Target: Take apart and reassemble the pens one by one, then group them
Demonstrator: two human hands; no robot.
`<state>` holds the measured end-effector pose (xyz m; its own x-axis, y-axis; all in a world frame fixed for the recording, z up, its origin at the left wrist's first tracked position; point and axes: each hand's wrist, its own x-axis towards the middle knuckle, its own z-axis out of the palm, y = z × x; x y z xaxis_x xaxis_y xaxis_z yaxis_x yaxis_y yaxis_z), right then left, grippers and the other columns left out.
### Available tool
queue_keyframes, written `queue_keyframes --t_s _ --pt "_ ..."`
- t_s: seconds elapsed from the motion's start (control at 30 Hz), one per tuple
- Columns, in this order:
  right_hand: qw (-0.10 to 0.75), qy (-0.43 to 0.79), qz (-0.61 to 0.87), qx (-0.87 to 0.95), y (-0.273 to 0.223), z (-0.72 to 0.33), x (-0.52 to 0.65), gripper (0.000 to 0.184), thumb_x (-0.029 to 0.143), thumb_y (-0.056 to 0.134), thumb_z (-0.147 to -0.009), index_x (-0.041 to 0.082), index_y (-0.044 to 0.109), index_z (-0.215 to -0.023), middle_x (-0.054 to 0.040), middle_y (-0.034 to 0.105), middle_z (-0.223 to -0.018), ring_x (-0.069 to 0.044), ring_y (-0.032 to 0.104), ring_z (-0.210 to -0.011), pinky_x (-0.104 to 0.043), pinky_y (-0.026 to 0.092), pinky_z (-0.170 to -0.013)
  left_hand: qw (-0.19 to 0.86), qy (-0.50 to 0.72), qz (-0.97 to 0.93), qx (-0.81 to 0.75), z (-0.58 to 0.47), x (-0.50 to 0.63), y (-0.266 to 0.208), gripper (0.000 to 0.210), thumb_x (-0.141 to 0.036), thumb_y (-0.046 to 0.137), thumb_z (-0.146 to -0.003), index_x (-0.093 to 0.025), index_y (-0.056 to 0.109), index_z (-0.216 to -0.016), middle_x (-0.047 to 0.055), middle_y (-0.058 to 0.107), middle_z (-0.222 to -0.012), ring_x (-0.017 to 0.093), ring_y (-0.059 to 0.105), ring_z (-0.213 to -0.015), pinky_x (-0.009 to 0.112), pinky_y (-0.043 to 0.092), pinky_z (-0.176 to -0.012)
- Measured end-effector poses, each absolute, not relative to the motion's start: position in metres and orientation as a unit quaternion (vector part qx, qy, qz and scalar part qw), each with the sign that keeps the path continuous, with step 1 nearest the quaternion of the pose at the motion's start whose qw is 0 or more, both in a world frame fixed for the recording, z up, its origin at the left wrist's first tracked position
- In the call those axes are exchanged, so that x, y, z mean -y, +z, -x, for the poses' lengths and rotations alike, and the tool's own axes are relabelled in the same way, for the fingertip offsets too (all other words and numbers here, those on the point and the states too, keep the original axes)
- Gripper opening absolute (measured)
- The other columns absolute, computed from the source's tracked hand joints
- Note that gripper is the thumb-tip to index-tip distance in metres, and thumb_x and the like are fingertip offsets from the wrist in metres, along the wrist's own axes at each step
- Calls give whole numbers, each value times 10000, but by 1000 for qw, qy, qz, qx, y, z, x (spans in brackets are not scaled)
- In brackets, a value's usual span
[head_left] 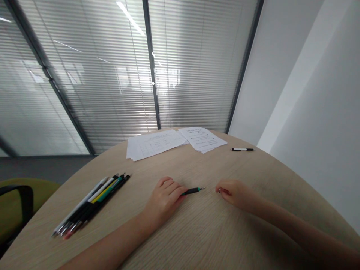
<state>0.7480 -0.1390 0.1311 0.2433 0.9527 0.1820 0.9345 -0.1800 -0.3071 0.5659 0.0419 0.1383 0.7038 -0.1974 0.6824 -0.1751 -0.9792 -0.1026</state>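
My left hand [165, 198] rests on the table with its fingers closed around a pen [192, 191]. The pen has a black grip with green parts, and its thin point faces right; its rear is hidden under my fingers. A short gap to the right of that point, my right hand [234, 192] is closed in a pinch. A small shiny metallic piece [219, 190] shows at its fingertips, too small to name for sure. To the left lies a bundle of pens and pencils [97, 198], side by side, in white, black, yellow and green.
Two groups of printed paper sheets [152, 144] lie at the far side of the round wooden table [180, 240]. A black-and-white pen [242, 149] lies at the far right. A green chair [42, 191] stands at left; glass with blinds [194, 75] is behind.
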Motion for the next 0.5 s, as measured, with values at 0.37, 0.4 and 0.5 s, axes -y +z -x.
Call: queue_keyframes --t_s 0.37,0.4,0.5 --pt "177 23 818 547 122 -749 134 100 131 470 -720 166 539 -783 4 562 -580 -122 504 -511 -215 352 -487 5 -376 918 -124 -565 -40 139 130 -175 427 -833 -167 556 -850 2 626 -693 115 556 -647 300 389 -738" --pt "176 21 810 559 123 -749 134 142 130 468 -724 165 550 -835 -1 576 -598 -127 516 -521 -220 369 -502 6 -377 918 -126 -566 -40 139 130 -171 427 -832 -166 555 -853 2 627 -695 116 556 -647 301 388 -740" --pt "169 -3 771 614 126 -749 136 216 124 445 -742 176 576 -906 -38 620 -737 -145 570 -629 -242 420 -593 9 -374 919 -126 -566 -40 139 126 -167 430 -828 -167 553 -856 5 632 -707 120 556 -651 308 385 -741"
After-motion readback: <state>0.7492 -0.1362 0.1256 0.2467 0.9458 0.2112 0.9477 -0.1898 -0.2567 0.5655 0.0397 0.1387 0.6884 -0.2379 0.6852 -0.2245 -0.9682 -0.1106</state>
